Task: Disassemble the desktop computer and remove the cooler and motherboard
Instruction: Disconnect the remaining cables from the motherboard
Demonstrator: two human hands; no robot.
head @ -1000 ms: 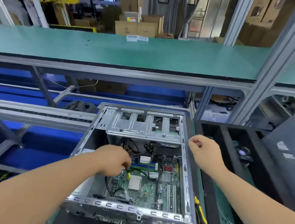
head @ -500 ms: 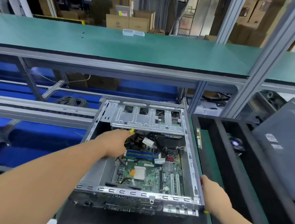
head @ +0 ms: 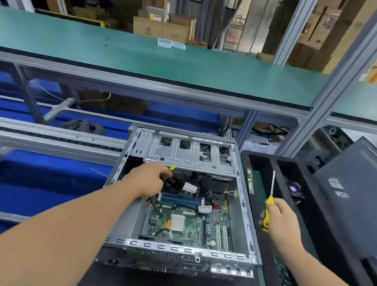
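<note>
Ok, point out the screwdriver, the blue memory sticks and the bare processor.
screwdriver (head: 266, 219): head view, on the yellow handle.
blue memory sticks (head: 179, 199): head view, middle of the row.
bare processor (head: 177, 223): head view, centre of its pale top.

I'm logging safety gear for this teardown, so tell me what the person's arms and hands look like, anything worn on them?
Both forearms are bare as far as the frame shows: no sleeves or cuffs in view. The left hand and right hand have no gloves. No watch, wrist strap, ring or bandage shows on the visible sides, and no markings either.
</note>
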